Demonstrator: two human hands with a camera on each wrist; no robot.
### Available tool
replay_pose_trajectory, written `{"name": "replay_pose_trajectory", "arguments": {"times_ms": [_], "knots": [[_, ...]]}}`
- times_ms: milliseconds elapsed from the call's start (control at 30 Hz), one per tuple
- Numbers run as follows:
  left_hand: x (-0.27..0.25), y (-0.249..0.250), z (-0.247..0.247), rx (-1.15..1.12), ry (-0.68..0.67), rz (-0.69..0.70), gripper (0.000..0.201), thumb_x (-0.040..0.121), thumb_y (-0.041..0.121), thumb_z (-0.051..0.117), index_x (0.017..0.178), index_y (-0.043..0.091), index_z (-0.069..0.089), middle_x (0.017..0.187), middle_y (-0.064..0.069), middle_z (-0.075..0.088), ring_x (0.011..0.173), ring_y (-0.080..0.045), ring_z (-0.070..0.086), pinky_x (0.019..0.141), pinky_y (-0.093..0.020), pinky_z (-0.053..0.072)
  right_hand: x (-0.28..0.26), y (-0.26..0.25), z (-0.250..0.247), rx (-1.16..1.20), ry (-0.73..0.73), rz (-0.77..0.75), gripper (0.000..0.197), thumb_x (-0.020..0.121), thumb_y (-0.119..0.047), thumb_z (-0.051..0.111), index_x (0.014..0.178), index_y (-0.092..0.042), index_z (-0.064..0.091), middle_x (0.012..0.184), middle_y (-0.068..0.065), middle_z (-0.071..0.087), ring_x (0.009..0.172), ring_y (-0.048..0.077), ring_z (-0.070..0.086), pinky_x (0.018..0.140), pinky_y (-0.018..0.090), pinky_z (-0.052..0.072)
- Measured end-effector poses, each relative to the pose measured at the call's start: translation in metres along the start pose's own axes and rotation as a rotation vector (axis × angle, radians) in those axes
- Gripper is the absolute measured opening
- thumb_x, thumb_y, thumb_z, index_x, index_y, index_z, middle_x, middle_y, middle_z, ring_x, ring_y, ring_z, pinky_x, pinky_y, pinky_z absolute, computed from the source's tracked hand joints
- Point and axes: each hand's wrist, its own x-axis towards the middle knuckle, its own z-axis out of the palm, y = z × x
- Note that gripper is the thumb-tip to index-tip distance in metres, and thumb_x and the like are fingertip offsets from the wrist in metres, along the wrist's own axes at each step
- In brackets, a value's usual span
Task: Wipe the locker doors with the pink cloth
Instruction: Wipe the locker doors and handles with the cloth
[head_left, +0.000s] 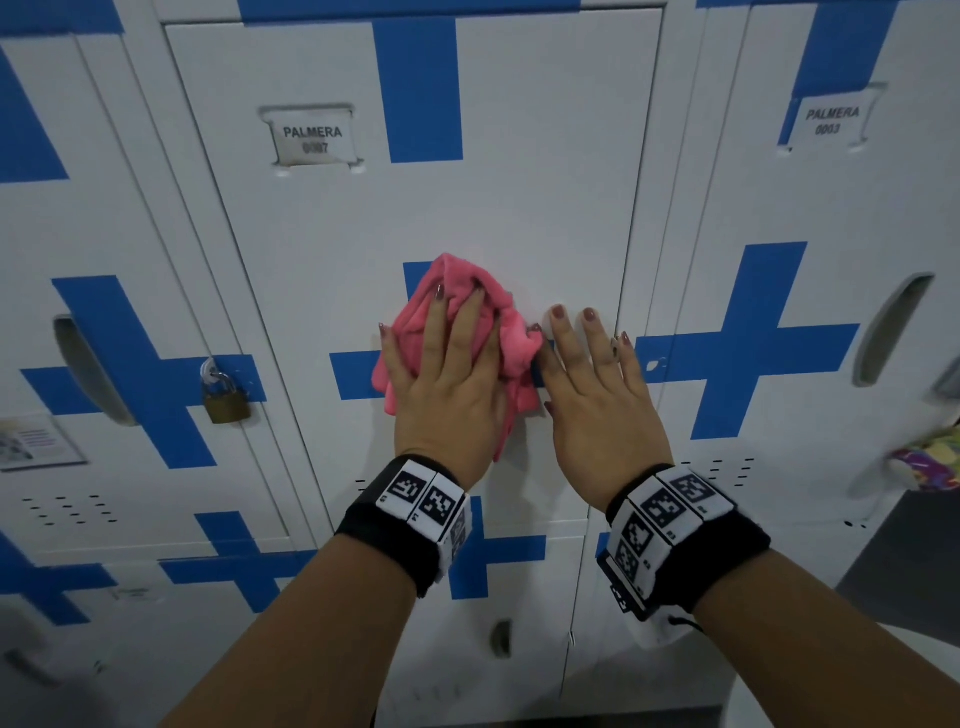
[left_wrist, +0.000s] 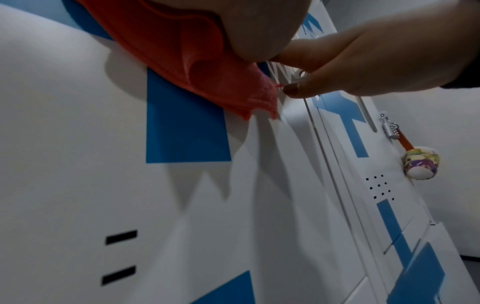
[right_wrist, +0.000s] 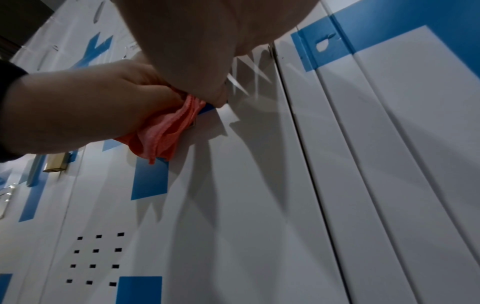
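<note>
A crumpled pink cloth (head_left: 514, 343) lies against the middle white locker door (head_left: 519, 197), over its blue cross. My left hand (head_left: 441, 374) presses flat on the cloth with straight, spread fingers. My right hand (head_left: 592, 395) lies flat on the same door just right of the cloth, fingers straight, its thumb side touching the cloth's edge. In the left wrist view the cloth (left_wrist: 182, 61) hangs below my left palm (left_wrist: 259, 26), with the right hand (left_wrist: 363, 61) beside it. The right wrist view shows the cloth (right_wrist: 161, 133) under the left hand (right_wrist: 91, 111).
A brass padlock (head_left: 226, 397) hangs on the left locker door. A colourful rounded object (head_left: 930, 462) hangs on the right locker. Name plates (head_left: 314, 139) sit high on the doors, and vent slots (head_left: 727, 470) lie below my wrists. More lockers stand in the row beneath.
</note>
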Motion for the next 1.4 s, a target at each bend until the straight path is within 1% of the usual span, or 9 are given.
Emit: {"name": "replay_pose_trajectory", "arguments": {"times_ms": [133,300,433,700,867,967,1133,1300,1400], "knots": [[0.001,-0.001,-0.001,-0.009,-0.011,0.000,0.050,0.091,0.042,0.035,0.137,0.025,0.047,0.149,-0.004,0.019,0.140,-0.029,0.015,0.106,-0.070,0.009,0.000,-0.001,0.001,-0.010,-0.005,0.001,0.082,0.084,-0.010,0.056,0.150,-0.016,0.009,0.159,0.003,0.004,0.145,0.028,0.001,0.115,0.047,0.005],[-0.001,-0.006,0.001,-0.006,0.001,0.043,0.049,0.090,0.043,0.039,0.136,0.028,0.048,0.149,-0.002,0.021,0.140,-0.029,0.017,0.105,-0.069,0.005,0.000,-0.002,0.001,-0.010,-0.005,0.010,0.081,0.084,-0.010,0.055,0.151,-0.016,0.009,0.158,0.002,0.001,0.145,0.027,-0.001,0.116,0.047,0.004],[-0.009,-0.008,0.006,-0.018,-0.010,0.052,0.049,0.090,0.044,0.042,0.137,0.028,0.047,0.150,-0.001,0.022,0.142,-0.028,0.015,0.106,-0.070,0.008,0.000,-0.002,0.001,-0.007,-0.003,0.018,0.080,0.084,-0.010,0.053,0.151,-0.018,0.009,0.157,0.000,-0.005,0.145,0.026,-0.002,0.116,0.045,0.002],[-0.015,-0.008,0.007,-0.003,-0.060,0.062,0.053,0.089,0.043,0.041,0.140,0.029,0.042,0.153,-0.002,0.018,0.143,-0.028,0.010,0.106,-0.070,0.004,-0.001,0.000,0.001,-0.012,-0.003,0.007,0.080,0.084,-0.011,0.054,0.151,-0.018,0.011,0.158,-0.001,-0.004,0.146,0.025,-0.002,0.116,0.046,0.004],[-0.015,-0.003,0.003,-0.022,-0.013,-0.005,0.050,0.090,0.036,0.041,0.139,0.026,0.045,0.151,0.000,0.018,0.141,-0.031,0.012,0.103,-0.071,0.007,-0.001,0.001,0.001,-0.014,-0.006,0.003,0.077,0.084,-0.009,0.050,0.151,-0.018,0.013,0.159,0.002,0.003,0.145,0.026,0.001,0.116,0.046,0.005],[-0.006,-0.002,0.001,-0.044,0.010,-0.048,0.052,0.090,0.035,0.043,0.141,0.026,0.039,0.150,-0.001,0.016,0.140,-0.033,0.013,0.103,-0.071,0.006,0.000,0.001,0.002,-0.009,-0.010,0.000,0.076,0.085,-0.010,0.051,0.150,-0.017,0.013,0.159,0.003,0.006,0.145,0.027,0.001,0.116,0.047,0.004],[-0.006,0.004,0.007,-0.011,-0.010,-0.062,0.056,0.093,0.035,0.042,0.146,0.021,0.031,0.152,-0.004,0.014,0.141,-0.035,0.009,0.103,-0.070,0.003,0.000,0.001,0.003,-0.002,-0.004,0.004,0.077,0.086,-0.011,0.053,0.151,-0.019,0.014,0.159,0.001,0.005,0.145,0.026,-0.001,0.116,0.046,0.002],[-0.005,0.015,0.011,-0.028,-0.023,-0.164,0.059,0.092,0.033,0.047,0.147,0.023,0.026,0.154,0.000,0.010,0.143,-0.031,0.006,0.102,-0.073,0.004,-0.001,0.001,0.004,0.002,0.012,0.004,0.074,0.087,-0.012,0.052,0.151,-0.018,0.015,0.159,0.003,0.007,0.145,0.026,0.001,0.116,0.046,0.002],[-0.010,0.013,0.010,-0.012,-0.050,-0.154,0.060,0.091,0.034,0.049,0.146,0.024,0.026,0.154,0.001,0.014,0.143,-0.031,0.009,0.101,-0.073,0.004,-0.001,0.002,0.003,0.002,0.022,0.006,0.072,0.087,-0.012,0.046,0.151,-0.017,0.015,0.159,0.003,0.008,0.145,0.026,0.002,0.116,0.046,0.003]]}}
